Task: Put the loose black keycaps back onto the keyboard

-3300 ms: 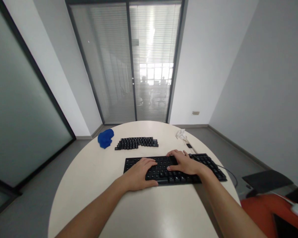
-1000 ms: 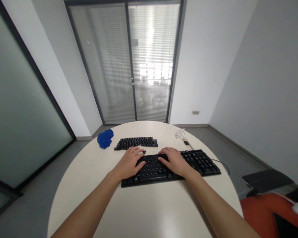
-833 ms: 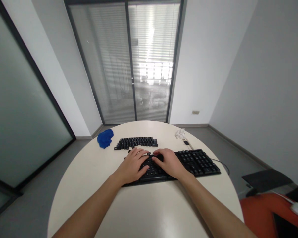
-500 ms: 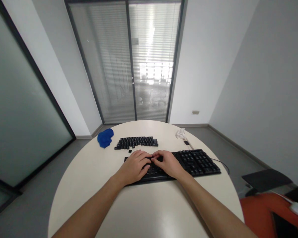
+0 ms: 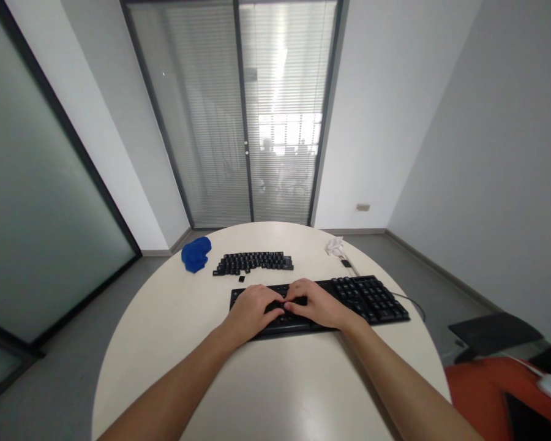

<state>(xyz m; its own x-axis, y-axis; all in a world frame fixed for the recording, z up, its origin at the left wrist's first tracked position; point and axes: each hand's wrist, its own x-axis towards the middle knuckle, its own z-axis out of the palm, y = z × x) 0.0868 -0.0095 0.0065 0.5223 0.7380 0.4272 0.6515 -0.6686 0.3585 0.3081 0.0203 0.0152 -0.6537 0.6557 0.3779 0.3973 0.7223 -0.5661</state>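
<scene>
A black keyboard [image 5: 376, 300] lies on the round table in front of me, its right side full of keycaps. Much of its left part is hidden beneath my hands. My left hand [image 5: 254, 309] rests over that part, thumb and forefinger brought together. From the right, my right hand [image 5: 312, 303] meets it, also closed in a pinch, with the fingertips of both hands almost touching just above the keyboard. Whatever sits between the fingertips is too small to make out. Behind the keyboard, loose black keycaps [image 5: 252, 262] lie in rows, and one single keycap [image 5: 241, 278] lies apart.
A crumpled blue cloth [image 5: 195, 254] is on the table's far left. At the far right lie a crumpled white tissue [image 5: 335, 246], a small black piece [image 5: 346, 263] and a thin stick. A cable [image 5: 411, 300] runs off the right edge, near an orange chair [image 5: 477, 392].
Both hands have moved slightly nearer to me over the keyboard. The left fingers have drawn in from a more spread pose to a pinch. The loose keycaps look unchanged.
</scene>
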